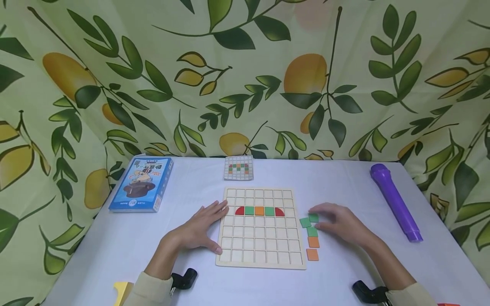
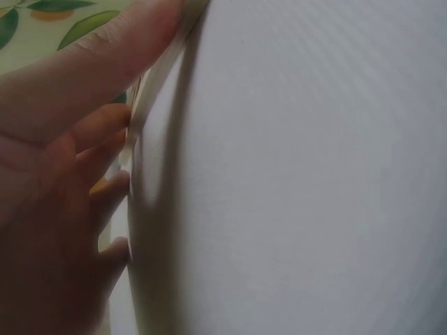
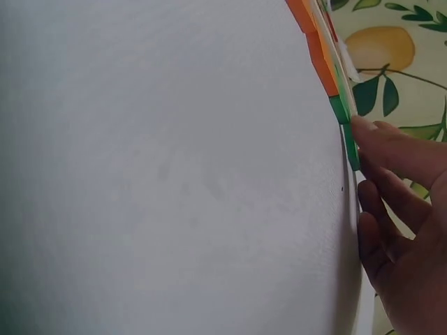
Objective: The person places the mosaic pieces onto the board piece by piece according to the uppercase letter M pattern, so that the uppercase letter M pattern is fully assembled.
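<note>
A pale wooden grid board [image 1: 261, 246] lies in the middle of the table. One of its rows holds a red quarter-round piece [image 1: 240, 211], a green square, an orange square [image 1: 259, 211], a green square and another red quarter-round. My left hand [image 1: 199, 227], fingers spread, rests along the board's left edge. Right of the board, my right hand [image 1: 342, 223] reaches over three loose green square tiles [image 1: 305, 222], thumb and forefinger apart on either side of the uppermost green tile [image 1: 314, 217]. Two orange tiles [image 1: 312, 254] lie below these.
Behind the board lies a small pattern card [image 1: 238, 168]. A blue box [image 1: 139, 183] is at the back left and a purple cylinder [image 1: 396, 203] on the right. A yellow piece [image 1: 123, 292] shows near the left sleeve. Leaf-patterned cloth [image 1: 245, 76] hangs behind the table.
</note>
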{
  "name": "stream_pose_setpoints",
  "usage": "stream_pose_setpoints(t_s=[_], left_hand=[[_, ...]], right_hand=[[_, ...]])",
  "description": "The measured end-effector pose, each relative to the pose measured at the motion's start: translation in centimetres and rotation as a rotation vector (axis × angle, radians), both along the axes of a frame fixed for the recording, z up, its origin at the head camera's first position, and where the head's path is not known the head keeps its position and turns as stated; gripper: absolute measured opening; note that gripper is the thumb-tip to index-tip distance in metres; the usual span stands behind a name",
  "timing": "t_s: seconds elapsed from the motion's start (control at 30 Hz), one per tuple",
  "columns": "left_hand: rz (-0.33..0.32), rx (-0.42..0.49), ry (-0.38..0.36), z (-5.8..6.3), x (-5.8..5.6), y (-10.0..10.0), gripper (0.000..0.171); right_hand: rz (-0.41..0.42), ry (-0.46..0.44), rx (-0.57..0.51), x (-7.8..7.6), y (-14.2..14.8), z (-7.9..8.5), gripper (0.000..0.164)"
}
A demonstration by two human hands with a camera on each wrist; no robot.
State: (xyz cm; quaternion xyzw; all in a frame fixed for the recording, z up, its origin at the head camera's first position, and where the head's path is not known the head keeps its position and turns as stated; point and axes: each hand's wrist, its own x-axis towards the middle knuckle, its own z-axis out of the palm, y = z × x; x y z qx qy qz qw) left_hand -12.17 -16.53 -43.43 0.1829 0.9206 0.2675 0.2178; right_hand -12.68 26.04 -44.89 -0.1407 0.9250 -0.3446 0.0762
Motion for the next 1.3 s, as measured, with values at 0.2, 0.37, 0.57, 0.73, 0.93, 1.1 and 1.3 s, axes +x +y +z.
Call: stream_pose_setpoints(t_s=[0.2, 0.37, 0.57, 0.73, 0.93, 1.1, 1.3], left_hand=[[0.003, -0.008, 0.003, 0.0, 0.0, -0.1, 0.117], [-0.001, -0.001, 0.001, 0.0, 0.0, -0.1, 0.117], [-0.014, 0.016, -0.001, 0.1, 0.0, -0.2, 0.117], [-0.017, 0.022, 0.002, 0.0, -0.1, -0.1, 0.117], [-0.029, 0.006, 0.007, 0.0, -0.1, -0.1, 0.118], [-0.027, 0.004, 0.013, -0.1, -0.2, -0.1, 0.118], [-0.025, 0.006, 0.014, -0.1, -0.2, -0.1, 0.118]], right_hand=[[-0.020, -0.008, 0.021, -0.3, -0.1, 0.0, 0.034], [-0.025, -0.010, 0.032, -0.5, -0.1, 0.0, 0.033], [-0.022, -0.024, 0.042, -0.7, -0.1, 0.1, 0.033], [-0.019, -0.017, 0.038, -0.8, 0.1, 0.5, 0.034], [-0.017, 0.022, 0.031, -1.0, 0.3, 0.8, 0.031], [-0.024, 0.066, 0.028, -1.2, 0.0, 1.0, 0.026], [-0.018, 0.060, -0.014, -1.3, -1.1, 1.5, 0.022]])
